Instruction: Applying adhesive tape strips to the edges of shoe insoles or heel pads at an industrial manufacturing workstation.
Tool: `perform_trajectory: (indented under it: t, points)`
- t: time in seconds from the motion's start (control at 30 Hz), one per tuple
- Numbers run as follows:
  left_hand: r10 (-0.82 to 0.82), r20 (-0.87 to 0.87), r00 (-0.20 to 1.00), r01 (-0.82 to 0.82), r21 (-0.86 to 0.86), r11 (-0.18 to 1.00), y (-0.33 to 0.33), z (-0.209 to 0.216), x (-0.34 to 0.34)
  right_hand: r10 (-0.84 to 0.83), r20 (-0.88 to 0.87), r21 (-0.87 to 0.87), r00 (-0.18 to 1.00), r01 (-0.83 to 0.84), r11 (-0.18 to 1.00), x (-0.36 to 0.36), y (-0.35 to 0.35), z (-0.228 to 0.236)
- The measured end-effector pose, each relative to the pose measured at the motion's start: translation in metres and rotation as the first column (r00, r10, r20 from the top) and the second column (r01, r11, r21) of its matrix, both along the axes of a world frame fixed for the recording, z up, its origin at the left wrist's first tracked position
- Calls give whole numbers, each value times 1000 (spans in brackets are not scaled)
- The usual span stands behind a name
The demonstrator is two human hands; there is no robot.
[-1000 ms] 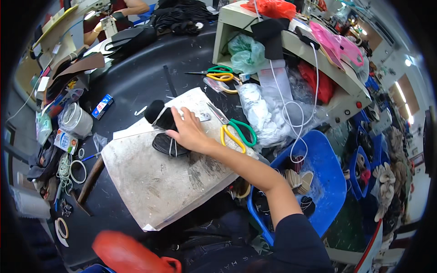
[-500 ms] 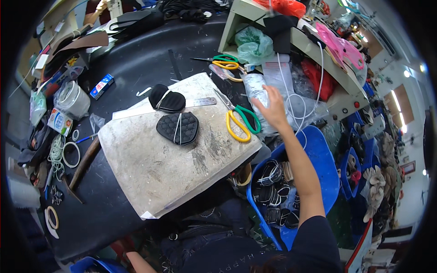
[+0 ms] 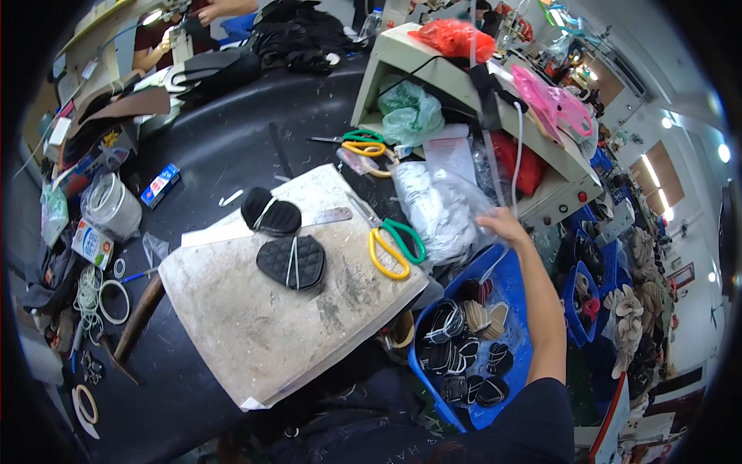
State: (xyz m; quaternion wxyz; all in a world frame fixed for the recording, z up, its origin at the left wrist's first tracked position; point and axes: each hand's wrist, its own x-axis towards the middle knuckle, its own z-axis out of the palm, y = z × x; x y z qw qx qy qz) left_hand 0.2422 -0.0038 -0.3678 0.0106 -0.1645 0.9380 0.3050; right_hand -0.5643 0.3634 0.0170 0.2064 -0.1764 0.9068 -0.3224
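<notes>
My right hand [image 3: 504, 225] is closed on the edge of a clear plastic bag [image 3: 464, 203] with crumpled white material inside, at the right end of the work board. My left hand is out of view. On the worn whitish board [image 3: 255, 332] lie two black bundles tied with white bands: a quilted one [image 3: 291, 263] and a ribbed one [image 3: 270, 213] just above it. A steel ruler [image 3: 328, 216] is partly under the bundles. Beside the bag, scissors [image 3: 396, 246] with one green and one yellow handle rest on the board's right edge.
A blue bin [image 3: 519, 340] with several tied bundles stands below my right forearm. Another pair of scissors [image 3: 363, 145] lies behind the board, near a beige shelf unit [image 3: 568, 174]. Leftward are a hammer [image 3: 137, 325], tape rings and a white bucket [image 3: 116, 203]. Another person's hand [image 3: 209, 14] shows far back.
My right hand has gone from open above the bag to gripping its edge, pulling the plastic rightward. The view has shifted, and my left forearm has left the picture.
</notes>
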Motion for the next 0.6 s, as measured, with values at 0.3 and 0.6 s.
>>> perform_trajectory:
  t: [0.3, 0.6]
  points:
    - [16, 202, 979, 20, -178, 984, 49, 18, 32, 126, -134, -876, 983, -177, 448, 69, -177, 74]
    - [333, -82, 939, -253, 488, 835, 49, 373, -124, 588, 1, -993, 809, -69, 96, 77, -254, 93]
